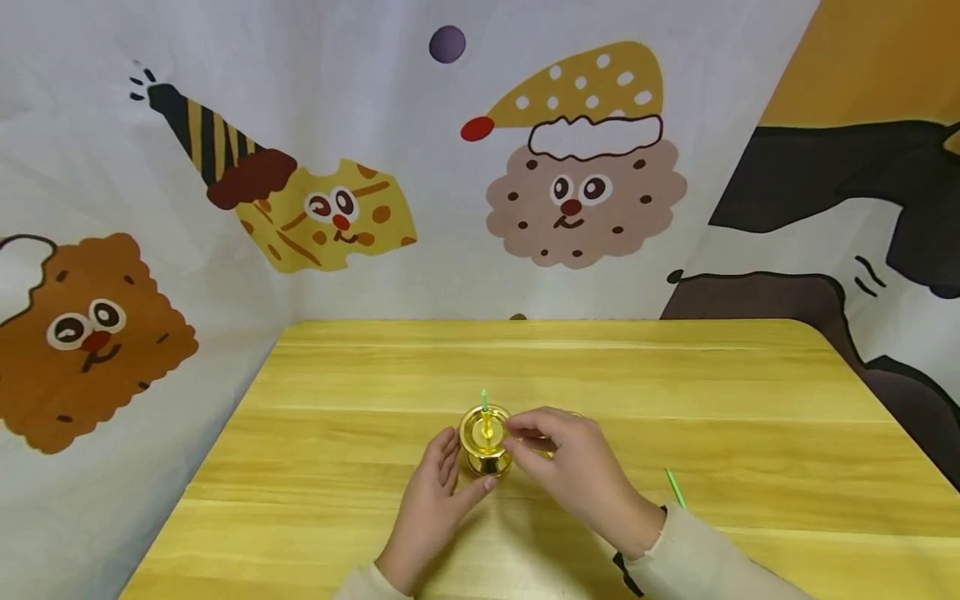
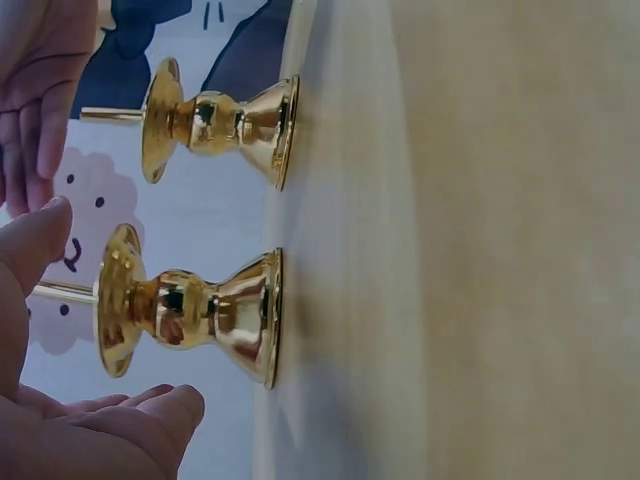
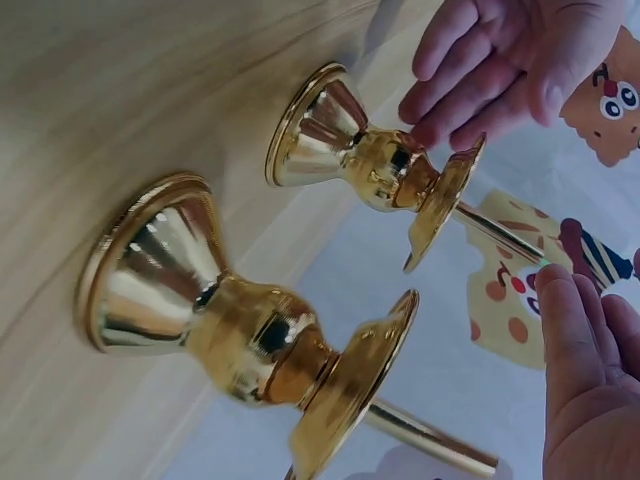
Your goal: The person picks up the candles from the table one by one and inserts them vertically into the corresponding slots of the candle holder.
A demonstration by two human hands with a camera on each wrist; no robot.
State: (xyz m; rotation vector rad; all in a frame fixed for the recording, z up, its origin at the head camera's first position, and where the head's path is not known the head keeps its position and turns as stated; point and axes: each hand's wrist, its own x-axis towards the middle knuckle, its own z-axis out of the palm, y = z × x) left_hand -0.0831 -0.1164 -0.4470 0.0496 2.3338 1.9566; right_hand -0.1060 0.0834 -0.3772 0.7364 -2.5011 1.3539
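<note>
A shiny gold candlestick (image 1: 487, 465) stands upright on the table, a short green tip (image 1: 484, 400) showing at the top of its thin tube. My left hand (image 1: 438, 500) is around its left and near sides, thumb and fingers spread apart. In the left wrist view the same candlestick (image 2: 180, 310) appears between that hand's thumb and fingers. My right hand (image 1: 573, 458) hovers at the right of the dish, fingers extended and grasping nothing. In the right wrist view its fingertips (image 3: 555, 285) overlap the tube's green end.
A second gold candlestick (image 2: 210, 125) stands to the right of the first, mostly hidden behind my right hand in the head view. Farther right a thin green stick (image 1: 675, 487) lies on the wooden table (image 1: 337, 375). A cartoon-printed curtain (image 1: 450, 275) hangs behind.
</note>
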